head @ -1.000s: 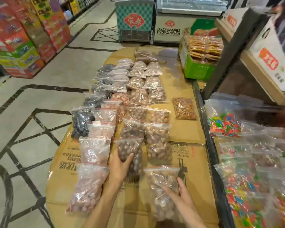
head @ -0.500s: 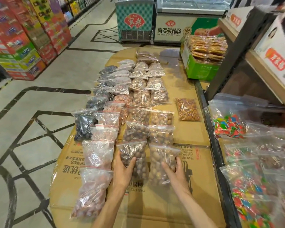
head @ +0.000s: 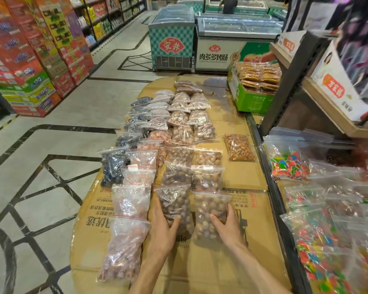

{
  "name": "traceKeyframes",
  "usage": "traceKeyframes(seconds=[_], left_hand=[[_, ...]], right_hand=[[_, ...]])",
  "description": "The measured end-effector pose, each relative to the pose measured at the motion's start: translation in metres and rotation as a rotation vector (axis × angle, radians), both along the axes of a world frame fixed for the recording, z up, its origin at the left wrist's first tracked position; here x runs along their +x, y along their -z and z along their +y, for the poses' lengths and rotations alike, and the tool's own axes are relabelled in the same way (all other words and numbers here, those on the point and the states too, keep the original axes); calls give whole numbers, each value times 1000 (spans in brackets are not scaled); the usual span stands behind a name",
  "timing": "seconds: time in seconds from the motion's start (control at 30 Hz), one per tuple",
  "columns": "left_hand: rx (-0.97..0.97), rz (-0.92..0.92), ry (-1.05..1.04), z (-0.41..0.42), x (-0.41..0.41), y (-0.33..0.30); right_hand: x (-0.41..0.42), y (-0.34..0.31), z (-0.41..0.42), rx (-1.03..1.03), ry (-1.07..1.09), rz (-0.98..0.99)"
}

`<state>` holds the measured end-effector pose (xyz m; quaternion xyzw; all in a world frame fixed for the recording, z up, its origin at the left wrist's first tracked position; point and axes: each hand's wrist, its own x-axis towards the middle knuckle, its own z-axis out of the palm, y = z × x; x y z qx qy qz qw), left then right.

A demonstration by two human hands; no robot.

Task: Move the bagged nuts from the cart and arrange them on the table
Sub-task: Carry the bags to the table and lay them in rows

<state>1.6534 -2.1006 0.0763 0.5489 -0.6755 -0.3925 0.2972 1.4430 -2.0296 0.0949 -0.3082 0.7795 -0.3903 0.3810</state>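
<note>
- head view: both hands are down on the near end of the cardboard-covered table [head: 242, 262], each on a zip bag at the front of its column.
- left hand [head: 164, 225] lies on the dark nut bag [head: 174, 200], fingers spread along its left edge and thumb across its lower part; it looks like a loose clasp, not a lift.
- right hand [head: 227, 223] holds the pale nut bag [head: 210, 206], thumb on its face and fingers wrapped round the right edge.
- both bags lie flat on the cardboard, side by side, in line with the rows of bagged nuts [head: 185, 134] running away up the table.
- step in hand, as i read it: squaring the newest bag into its column, so placing is nearly done.
- next move likely calls for letting go and turning back to the cart for another bag, keeping the spacing even.
- hard to make out: no cart in view; the candy bags [head: 319, 230] at right are blurred, and what they rest on is unclear.
- fingertips of the right hand are hidden behind the bag.
</note>
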Motion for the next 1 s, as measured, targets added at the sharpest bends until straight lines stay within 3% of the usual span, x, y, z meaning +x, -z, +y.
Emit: traceKeyframes(seconds=[0.47, 0.83, 1.0], left_hand=[[-284, -525, 231, 83, 21, -33], [-245, -681, 466, 196, 43, -52], [-258, -680, 530, 272, 49, -48]], right_hand=[[22, -33, 77, -28, -134, 151], [59, -70, 218, 196, -318, 629], [72, -72, 309, 293, -383, 703]])
